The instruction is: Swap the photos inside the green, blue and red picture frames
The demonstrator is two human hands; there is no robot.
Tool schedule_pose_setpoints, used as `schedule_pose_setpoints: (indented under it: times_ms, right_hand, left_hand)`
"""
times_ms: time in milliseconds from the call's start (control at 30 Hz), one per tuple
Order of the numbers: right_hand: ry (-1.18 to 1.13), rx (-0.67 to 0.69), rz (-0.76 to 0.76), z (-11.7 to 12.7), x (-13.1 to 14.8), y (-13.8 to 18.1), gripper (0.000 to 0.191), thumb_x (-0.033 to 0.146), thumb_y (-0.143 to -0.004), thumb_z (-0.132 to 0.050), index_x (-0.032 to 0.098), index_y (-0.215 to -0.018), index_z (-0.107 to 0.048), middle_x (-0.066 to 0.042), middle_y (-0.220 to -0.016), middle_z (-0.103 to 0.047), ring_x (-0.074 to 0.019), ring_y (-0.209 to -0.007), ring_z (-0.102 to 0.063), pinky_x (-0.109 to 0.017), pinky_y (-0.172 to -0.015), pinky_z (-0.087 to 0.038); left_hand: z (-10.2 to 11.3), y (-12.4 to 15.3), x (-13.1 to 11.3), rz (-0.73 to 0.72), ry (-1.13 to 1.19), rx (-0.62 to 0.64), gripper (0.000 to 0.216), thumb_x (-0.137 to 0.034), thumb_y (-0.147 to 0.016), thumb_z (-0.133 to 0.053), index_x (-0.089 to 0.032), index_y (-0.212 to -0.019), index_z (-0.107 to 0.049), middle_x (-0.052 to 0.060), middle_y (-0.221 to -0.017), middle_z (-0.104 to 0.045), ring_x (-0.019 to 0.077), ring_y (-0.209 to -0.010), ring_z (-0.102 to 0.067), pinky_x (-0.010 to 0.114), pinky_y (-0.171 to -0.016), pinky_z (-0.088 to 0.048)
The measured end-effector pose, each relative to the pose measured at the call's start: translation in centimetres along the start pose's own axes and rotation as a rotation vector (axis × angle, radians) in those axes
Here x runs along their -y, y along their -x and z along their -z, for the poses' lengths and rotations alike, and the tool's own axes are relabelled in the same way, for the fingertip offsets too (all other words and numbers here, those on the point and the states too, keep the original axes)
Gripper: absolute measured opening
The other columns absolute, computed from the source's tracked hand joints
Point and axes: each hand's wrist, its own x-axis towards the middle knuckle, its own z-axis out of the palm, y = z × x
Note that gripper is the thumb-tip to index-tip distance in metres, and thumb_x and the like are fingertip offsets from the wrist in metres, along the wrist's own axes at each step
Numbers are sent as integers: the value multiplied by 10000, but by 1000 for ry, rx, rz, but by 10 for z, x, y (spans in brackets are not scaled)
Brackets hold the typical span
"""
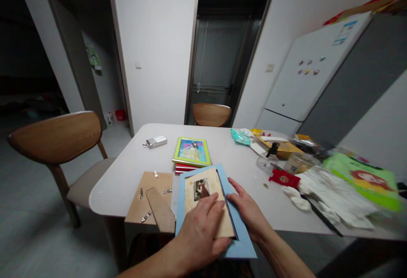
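A light blue picture frame [240,237] leans over the near edge of the table. Inside its opening lies a cream sheet [192,186] with a small printed photo on it. My left hand [203,227] rests over the sheet, fingers stretched out across it and thumb near the frame's lower part. Along the frame's right side, my right hand [246,206] grips the border, its fingers partly hidden. Just left of the frame is a brown backing board [140,206] with metal clips and a stand leg [160,210].
Beyond the blue frame, a green picture frame [206,153] sits on red frames [187,168]. A silver-white device [156,142] lies at the back left. Bags, a clear container [300,163], a red packet [284,178] and white tissue [337,195] crowd the right. Chairs [60,136] stand around the table.
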Motion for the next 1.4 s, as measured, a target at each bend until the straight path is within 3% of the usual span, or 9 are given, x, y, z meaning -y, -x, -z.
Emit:
schedule_pose_setpoints:
  times_ms: [133,267,367,467,600,867,1033,1300,1400]
  right_hand:
    - [63,17,47,5,-4,-9,721,237,-636,-537,181,-1281,-219,4,-677,-591,-101,-449,-492,-206,-400,-388]
    - [278,-59,113,21,-23,-25,666,237,-650,-502,108,-1259,-265,50,-527,-490,-92,-419,-454,-182,-375,-328]
    - [436,-87,159,33,-39,-36,603,225,-659,-449,87,-1232,-317,42,-554,-498,-90,-432,-460,-195,-426,-352]
    - [641,-141,207,41,-47,-44,550,248,-658,-439,94,-1185,-408,15,-598,-541,-112,-488,-496,-220,-498,-374]
    - [843,-218,264,44,-47,-49,497,272,-661,-432,90,-1119,-500,-46,-717,-601,-164,-640,-545,-262,-626,-392]
    - [921,-273,309,42,-52,-52,446,246,-655,-464,136,-1080,-541,-77,-879,-620,-187,-808,-562,-274,-757,-390]
    - [1180,-222,315,39,-55,-53,478,264,-727,-384,66,-1156,-458,-137,-985,-572,-210,-881,-537,-303,-795,-370]
    - [1276,-190,338,38,-55,-51,429,257,-745,-379,75,-1119,-484,-136,-948,-565,-209,-880,-525,-304,-795,-361]
    - [1221,-198,451,34,-51,-48,412,237,-716,-418,79,-1085,-511,-136,-995,-542,-212,-936,-492,-317,-845,-341]
  left_hand:
    - [15,4,1,-9,8,-179,601,-84,-649,-461,-184,-1220,-303,85,-1108,-503,199,-1021,-465,359,-866,-420]
    - [41,22,21,276,26,-390,468,-142,-720,-418,-178,-1181,-344,79,-983,-541,177,-834,-549,328,-727,-483]
    - [51,45,42,397,-25,-427,359,-220,-745,-427,-173,-1101,-424,89,-1050,-530,214,-968,-514,373,-819,-437]
    - [47,67,58,502,-51,-391,351,-270,-751,-432,-158,-1083,-449,92,-1070,-535,223,-1006,-500,382,-860,-410]
    - [37,78,66,552,-60,-295,387,-274,-742,-446,-147,-1107,-438,73,-950,-578,203,-856,-564,354,-764,-466]
    - [25,76,62,352,-181,-158,445,-212,-712,-467,-172,-1151,-410,118,-1176,-470,246,-1107,-417,433,-921,-355]
    - [13,78,55,197,-262,32,612,-126,-658,-464,-186,-1247,-308,112,-1336,-299,251,-1228,-248,484,-995,-225]
    - [7,68,59,236,-394,96,637,-39,-589,-421,-148,-1216,-376,134,-1303,-359,264,-1207,-294,494,-978,-248]
    - [6,66,63,237,-411,83,605,-22,-603,-396,-145,-1194,-411,133,-1276,-400,261,-1182,-340,480,-965,-284]
